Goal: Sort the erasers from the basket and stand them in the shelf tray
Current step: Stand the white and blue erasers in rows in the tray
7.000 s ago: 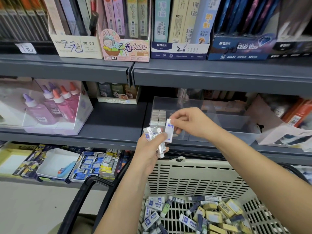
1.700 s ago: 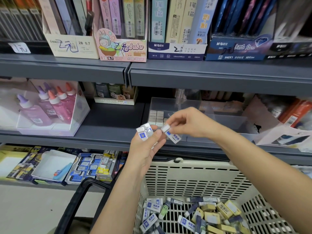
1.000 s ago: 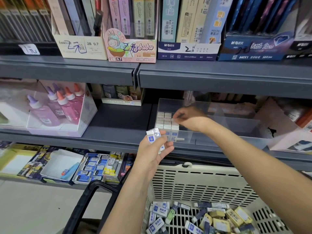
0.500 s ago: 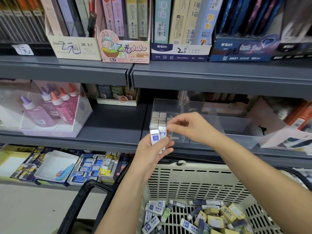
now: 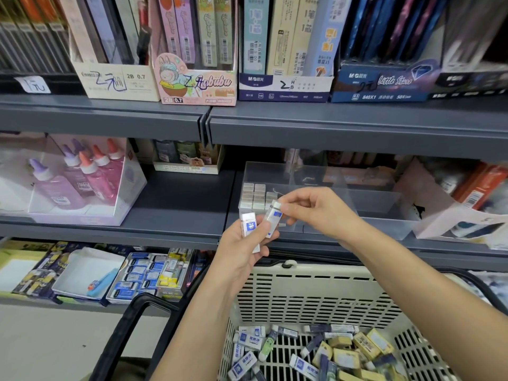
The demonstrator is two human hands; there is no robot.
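Note:
My left hand (image 5: 242, 251) holds a white eraser with a blue label (image 5: 249, 226) upright in front of the middle shelf. My right hand (image 5: 316, 210) pinches the top of a second white-and-blue eraser (image 5: 272, 218) right beside it. Behind both hands a clear plastic shelf tray (image 5: 384, 199) holds several white erasers (image 5: 255, 195) standing in rows at its left end. Below, a beige slotted basket (image 5: 308, 292) contains several loose erasers (image 5: 316, 353), white-blue and yellow ones mixed.
The basket has a black handle (image 5: 132, 325) at the left. On the middle shelf a clear box of pink and purple glue bottles (image 5: 74, 180) stands at the left and a pale carton (image 5: 456, 218) leans at the right. The lower shelf carries boxed erasers (image 5: 140, 279).
My right hand set an eraser in the tray a second ago, came back to my left hand and now pinches another one. My left hand holds fewer erasers than before.

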